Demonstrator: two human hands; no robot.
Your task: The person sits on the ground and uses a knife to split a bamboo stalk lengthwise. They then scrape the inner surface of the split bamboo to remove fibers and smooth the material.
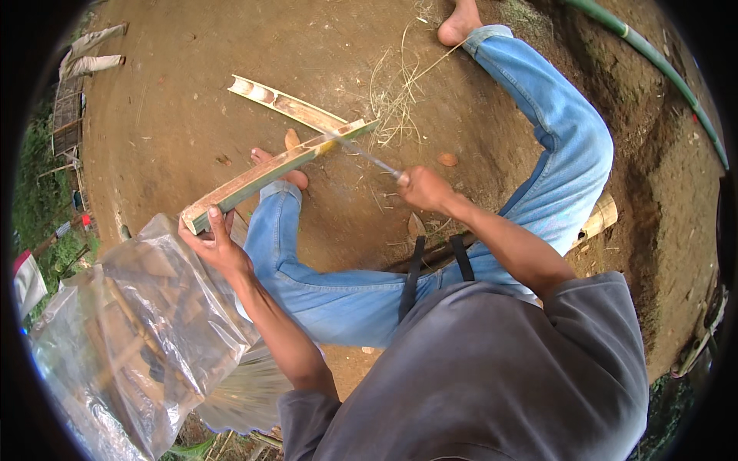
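Note:
My left hand [221, 244] grips the near end of a split bamboo length [265, 174], thumb on top and fingers underneath. This piece slants away to the upper right, its pale cut side up and green skin along the lower edge. Closed around a handle hidden in the fist, my right hand [425, 190] holds a knife [370, 158] with a long, narrow grey blade. The blade's far part meets the bamboo near its far end. Under that end, a second bamboo half [280, 101] lies on the ground, hollow side up.
Thin bamboo shavings [400, 92] are scattered beyond the pieces. My bare feet and bent legs in jeans frame the brown dirt ground [177, 115]. Clear plastic sheeting [146, 323] covers things at left. A bamboo section [600, 217] lies beneath my right thigh; a green pole [653, 58] runs along the bank.

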